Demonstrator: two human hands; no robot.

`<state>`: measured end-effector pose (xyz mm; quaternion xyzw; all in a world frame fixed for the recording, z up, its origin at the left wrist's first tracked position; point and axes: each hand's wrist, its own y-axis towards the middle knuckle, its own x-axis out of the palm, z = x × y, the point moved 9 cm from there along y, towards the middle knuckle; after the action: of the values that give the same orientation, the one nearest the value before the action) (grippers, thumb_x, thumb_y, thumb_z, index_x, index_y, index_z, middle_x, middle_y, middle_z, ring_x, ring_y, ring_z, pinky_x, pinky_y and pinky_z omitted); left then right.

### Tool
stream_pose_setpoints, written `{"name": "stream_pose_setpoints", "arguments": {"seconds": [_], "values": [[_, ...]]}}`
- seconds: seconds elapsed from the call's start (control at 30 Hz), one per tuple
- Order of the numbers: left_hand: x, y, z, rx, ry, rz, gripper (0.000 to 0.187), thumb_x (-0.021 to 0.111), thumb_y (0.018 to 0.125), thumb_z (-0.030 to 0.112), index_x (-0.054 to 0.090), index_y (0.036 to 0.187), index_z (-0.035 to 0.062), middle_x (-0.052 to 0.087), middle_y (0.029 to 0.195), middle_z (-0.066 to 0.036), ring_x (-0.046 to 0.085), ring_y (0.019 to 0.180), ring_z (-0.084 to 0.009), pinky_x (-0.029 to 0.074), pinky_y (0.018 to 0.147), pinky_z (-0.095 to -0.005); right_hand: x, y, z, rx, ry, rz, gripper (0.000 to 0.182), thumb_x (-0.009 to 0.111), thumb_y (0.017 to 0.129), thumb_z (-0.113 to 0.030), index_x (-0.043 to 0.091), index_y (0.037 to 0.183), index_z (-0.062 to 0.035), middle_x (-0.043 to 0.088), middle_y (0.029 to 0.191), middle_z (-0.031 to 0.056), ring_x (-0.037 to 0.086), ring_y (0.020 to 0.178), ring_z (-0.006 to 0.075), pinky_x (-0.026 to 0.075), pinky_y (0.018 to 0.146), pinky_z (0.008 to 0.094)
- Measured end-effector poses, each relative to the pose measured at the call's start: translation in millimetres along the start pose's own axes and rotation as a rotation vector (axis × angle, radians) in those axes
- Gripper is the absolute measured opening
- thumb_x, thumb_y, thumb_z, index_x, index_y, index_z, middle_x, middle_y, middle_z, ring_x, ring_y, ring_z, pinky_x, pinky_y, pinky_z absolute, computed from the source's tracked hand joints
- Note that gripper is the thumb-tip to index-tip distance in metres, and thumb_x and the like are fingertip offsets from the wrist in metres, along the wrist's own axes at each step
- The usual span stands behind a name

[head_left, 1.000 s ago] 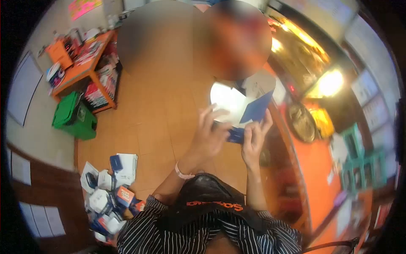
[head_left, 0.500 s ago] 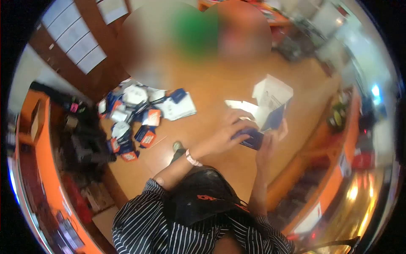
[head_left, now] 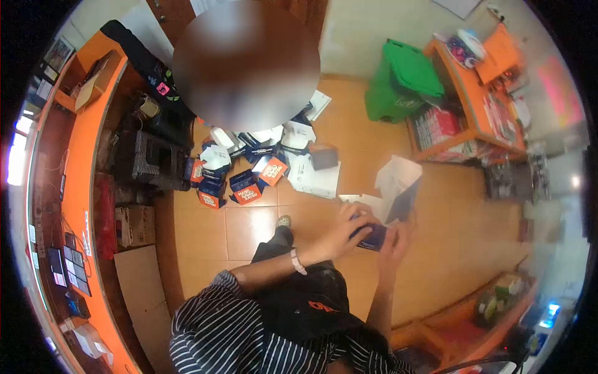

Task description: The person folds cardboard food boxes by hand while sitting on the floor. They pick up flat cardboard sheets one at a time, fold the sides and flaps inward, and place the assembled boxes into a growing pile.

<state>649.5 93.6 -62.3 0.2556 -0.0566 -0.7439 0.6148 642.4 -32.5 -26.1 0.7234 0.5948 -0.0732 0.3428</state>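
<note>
An unfolded carton [head_left: 397, 181], white inside and dark blue outside, is held up in front of my body. My left hand [head_left: 356, 229], with a light bracelet at the wrist, has its fingers bent over the carton's dark blue lower part [head_left: 372, 238]. At the right side of that part, my right hand [head_left: 395, 240] grips the carton near its raised flap. On the floor to the left lies a pile of blue, white and orange cartons [head_left: 249, 194], several of them folded into box shape, beside flat white sheets [head_left: 314, 177].
A green bin [head_left: 405, 78] stands at the back beside an orange shelf [head_left: 476, 118] with papers. An orange counter [head_left: 93, 181] runs along the left, with black cases [head_left: 159, 162] next to it. A low orange unit [head_left: 448, 333] is at the lower right.
The view has swung to the right and up, showing the green bin and shelf. Both hands still hold the carton, in nearly the same pose.
</note>
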Motion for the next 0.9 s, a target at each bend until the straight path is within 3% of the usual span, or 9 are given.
{"name": "stream_pose_setpoints", "arguments": {"seconds": [0.17,0.27,0.3,0.47,0.63,0.67,0.7,0.73,0.9], "values": [[-30,50,-61,-0.016,0.168,-0.156,0.061,0.074,0.061,0.028,0.049,0.115,0.0149,0.046,0.105,-0.01,0.045,0.102,-0.0306,0.037,0.085,-0.0413,68,64,71,0.056,0.017,-0.154,0.014,0.051,0.086,-0.013,0.052,0.082,0.0005,0.028,0.129,0.0237,0.029,0.123,0.0373,0.023,0.101,0.045],[-75,68,-151,-0.061,0.567,0.149,0.053,0.075,0.056,0.029,0.057,0.104,0.0141,0.056,0.088,-0.008,0.053,0.088,-0.0288,0.04,0.079,-0.0413,151,110,83,-0.156,0.084,-0.345,0.021,0.054,0.083,-0.013,0.054,0.102,-0.0034,0.021,0.136,0.0258,0.021,0.127,0.0386,0.018,0.104,0.0469],[-95,62,-201,-0.122,1.09,0.219,0.051,0.072,0.06,0.027,0.057,0.106,0.0135,0.056,0.085,-0.009,0.053,0.085,-0.0286,0.04,0.076,-0.0416,169,116,86,-0.235,0.092,-0.392,0.031,0.056,0.082,-0.013,0.05,0.111,-0.006,0.017,0.137,0.0259,0.017,0.129,0.0388,0.016,0.104,0.047],[-182,61,-365,-0.442,1.518,0.648,0.064,0.07,0.064,0.022,0.047,0.123,0.0122,0.035,0.129,-0.025,0.033,0.119,-0.0424,0.028,0.091,-0.0578,271,149,222,-0.17,0.091,-0.485,0.051,0.06,0.076,-0.008,0.041,0.123,-0.0063,0.02,0.136,0.0262,0.016,0.128,0.0388,0.015,0.104,0.0468],[81,-79,-677,-0.784,0.905,-0.465,0.087,0.069,0.063,0.022,0.025,0.138,0.0174,0.03,0.137,-0.016,0.028,0.127,-0.0327,0.02,0.104,-0.0489,437,49,555,0.039,-0.082,-0.67,0.056,0.059,0.08,-0.016,0.031,0.126,-0.0021,0.035,0.126,0.0235,0.034,0.117,0.0362,0.025,0.099,0.048],[134,-97,-687,-0.421,0.984,-0.389,0.099,0.075,0.058,0.031,0.019,0.14,0.0221,0.025,0.141,-0.013,0.028,0.127,-0.0331,0.02,0.103,-0.0534,458,29,584,0.04,-0.076,-0.693,0.056,0.059,0.08,-0.016,0.031,0.126,-0.0021,0.035,0.126,0.0235,0.034,0.117,0.0362,0.025,0.099,0.048],[180,-123,-719,-0.46,0.949,-0.588,0.11,0.079,0.048,0.039,0.02,0.139,0.0219,0.021,0.142,-0.011,0.03,0.126,-0.0345,0.027,0.099,-0.056,461,11,621,0.095,-0.031,-0.708,0.057,0.06,0.08,-0.017,0.03,0.126,-0.0021,0.035,0.126,0.0232,0.034,0.116,0.0359,0.026,0.098,0.0478],[199,-124,-728,-0.449,0.978,-0.653,0.088,0.072,0.061,0.033,0.028,0.136,0.0207,0.026,0.14,-0.011,0.033,0.124,-0.0345,0.033,0.095,-0.0537,482,3,655,0.151,0.016,-0.715,0.057,0.06,0.08,-0.018,0.03,0.126,-0.002,0.035,0.126,0.023,0.034,0.116,0.0356,0.026,0.098,0.0476],[263,-166,-845,-0.065,0.814,-0.504,0.04,0.058,0.069,0.011,0.055,0.108,0.0059,0.051,0.114,-0.015,0.048,0.106,-0.0326,0.044,0.081,-0.0471,565,-73,768,0.458,0.201,-0.719,0.06,0.06,0.081,-0.02,0.026,0.127,-0.0017,0.035,0.127,0.0218,0.036,0.115,0.034,0.029,0.096,0.0468]]}}
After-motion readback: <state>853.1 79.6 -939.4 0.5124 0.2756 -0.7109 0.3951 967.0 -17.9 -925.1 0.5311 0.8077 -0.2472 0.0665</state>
